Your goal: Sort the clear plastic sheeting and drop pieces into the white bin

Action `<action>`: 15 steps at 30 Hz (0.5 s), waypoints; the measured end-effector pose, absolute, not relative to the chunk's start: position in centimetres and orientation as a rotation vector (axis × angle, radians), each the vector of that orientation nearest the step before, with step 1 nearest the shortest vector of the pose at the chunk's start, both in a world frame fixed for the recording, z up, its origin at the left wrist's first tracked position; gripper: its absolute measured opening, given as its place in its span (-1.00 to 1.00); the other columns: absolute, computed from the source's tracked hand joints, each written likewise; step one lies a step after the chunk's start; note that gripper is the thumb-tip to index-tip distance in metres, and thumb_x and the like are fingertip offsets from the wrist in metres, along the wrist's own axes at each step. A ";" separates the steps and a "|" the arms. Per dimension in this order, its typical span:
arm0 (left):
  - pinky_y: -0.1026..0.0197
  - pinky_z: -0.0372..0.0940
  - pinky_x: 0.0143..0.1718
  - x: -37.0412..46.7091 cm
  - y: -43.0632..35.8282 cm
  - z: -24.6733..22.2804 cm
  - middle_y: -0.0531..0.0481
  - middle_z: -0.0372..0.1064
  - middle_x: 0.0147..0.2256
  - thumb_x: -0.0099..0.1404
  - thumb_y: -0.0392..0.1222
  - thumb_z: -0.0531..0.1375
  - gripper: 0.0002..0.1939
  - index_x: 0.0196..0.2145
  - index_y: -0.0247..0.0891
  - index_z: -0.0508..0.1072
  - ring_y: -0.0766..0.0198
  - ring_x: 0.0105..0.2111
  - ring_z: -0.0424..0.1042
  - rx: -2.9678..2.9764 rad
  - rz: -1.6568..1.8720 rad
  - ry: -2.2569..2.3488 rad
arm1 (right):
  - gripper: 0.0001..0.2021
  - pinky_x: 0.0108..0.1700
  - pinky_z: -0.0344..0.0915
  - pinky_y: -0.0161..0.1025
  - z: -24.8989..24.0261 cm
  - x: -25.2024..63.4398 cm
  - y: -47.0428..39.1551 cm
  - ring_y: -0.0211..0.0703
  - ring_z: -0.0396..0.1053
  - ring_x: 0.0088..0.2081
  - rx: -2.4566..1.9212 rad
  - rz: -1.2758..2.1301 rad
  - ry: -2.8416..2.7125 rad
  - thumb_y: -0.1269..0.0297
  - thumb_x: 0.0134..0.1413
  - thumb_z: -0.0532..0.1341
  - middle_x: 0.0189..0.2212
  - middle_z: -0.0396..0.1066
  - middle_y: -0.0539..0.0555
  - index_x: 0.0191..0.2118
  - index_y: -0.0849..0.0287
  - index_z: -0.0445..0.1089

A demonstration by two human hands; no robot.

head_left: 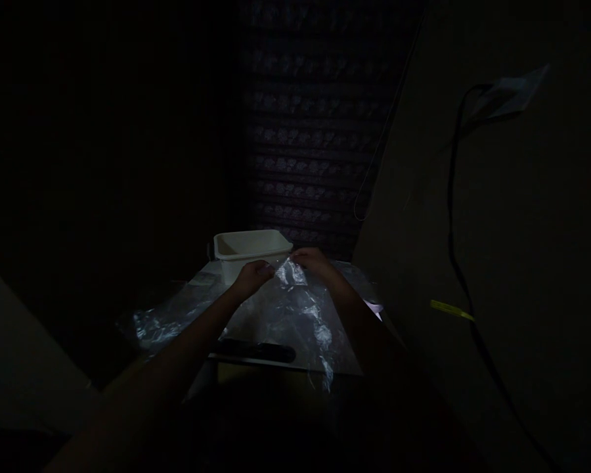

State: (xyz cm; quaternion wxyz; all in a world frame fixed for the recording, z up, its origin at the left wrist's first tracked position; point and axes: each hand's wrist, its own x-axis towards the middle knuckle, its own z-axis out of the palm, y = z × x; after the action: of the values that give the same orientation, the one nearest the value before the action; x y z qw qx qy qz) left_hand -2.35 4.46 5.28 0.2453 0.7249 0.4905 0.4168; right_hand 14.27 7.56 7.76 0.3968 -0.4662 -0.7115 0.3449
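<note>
Both of my hands pinch a sheet of clear, crinkled plastic [320,332] above a pale table. My left hand [252,278] grips its upper edge from the left, fingers closed. On the other side my right hand [315,260] has its fingers bent round the same edge, slightly higher. The plastic hangs between my forearms and shines where light catches its folds. Whether it is a bag or a flat sheet is too dark to tell. Just behind my hands stands a white rectangular tub [251,244], its inside in shadow.
A dark, long object [256,351] lies along the table's near edge. More crinkled clear plastic [162,325] spreads at the left. On the right wall a black cable [452,243] with a yellow tag [448,307] hangs from a socket plate. A patterned blind [295,138] covers the back.
</note>
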 end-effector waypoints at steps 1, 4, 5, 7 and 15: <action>0.29 0.16 -0.43 -2.4 4.4 5.3 0.02 0.28 -0.57 -0.09 -0.12 0.04 -0.80 -0.58 -0.34 0.30 0.32 -0.51 0.27 1.897 1.163 1.300 | -0.80 -0.58 0.04 -0.45 7.4 14.5 7.6 -0.43 0.10 -0.65 -1.177 0.908 -1.760 0.31 -0.29 0.06 -0.68 0.21 -0.04 -0.50 0.35 0.31; 0.30 0.16 -0.50 -2.7 4.4 5.2 0.04 0.25 -0.62 -0.14 -0.13 0.08 -0.80 -0.58 -0.35 0.28 0.38 -0.59 0.25 1.631 1.219 1.224 | -0.80 -0.60 0.04 -0.44 6.6 15.1 7.9 -0.43 0.08 -0.67 -1.223 0.971 -1.703 0.33 -0.29 0.06 -0.70 0.19 -0.04 -0.48 0.36 0.30; 0.31 0.16 -0.53 -2.7 4.5 5.3 0.04 0.24 -0.62 -0.15 -0.12 0.09 -0.79 -0.58 -0.36 0.27 0.40 -0.61 0.24 1.560 1.229 1.223 | -0.80 -0.59 0.05 -0.43 6.5 15.2 8.0 -0.43 0.10 -0.67 -1.247 0.983 -1.697 0.35 -0.29 0.06 -0.69 0.21 -0.03 -0.45 0.36 0.30; 0.33 0.14 -0.57 -2.6 4.9 5.9 0.04 0.23 -0.63 -0.17 -0.10 0.11 -0.76 -0.58 -0.36 0.27 0.42 -0.64 0.22 1.485 1.228 1.247 | -0.76 -0.55 0.10 -0.41 6.6 15.3 8.2 -0.39 0.16 -0.61 -1.279 0.981 -1.704 0.39 -0.29 0.07 -0.60 0.26 0.00 -0.36 0.33 0.28; 0.36 0.01 -0.70 -1.4 7.8 8.9 0.08 0.13 -0.77 -0.19 0.02 0.08 -0.67 -0.72 -0.36 0.27 0.42 -0.72 0.13 1.807 1.127 1.465 | -0.36 -0.13 0.03 -0.22 6.6 14.0 7.8 -0.13 0.02 -0.07 -1.156 0.520 -1.962 0.27 -0.45 0.19 -0.09 0.05 0.11 -0.07 0.16 0.05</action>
State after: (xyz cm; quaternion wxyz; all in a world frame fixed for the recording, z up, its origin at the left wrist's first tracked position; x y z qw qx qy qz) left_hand -1.42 7.80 8.94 0.2748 0.6723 0.5448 0.4191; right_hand 13.98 7.79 6.60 0.3921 -0.4552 -0.7728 0.2048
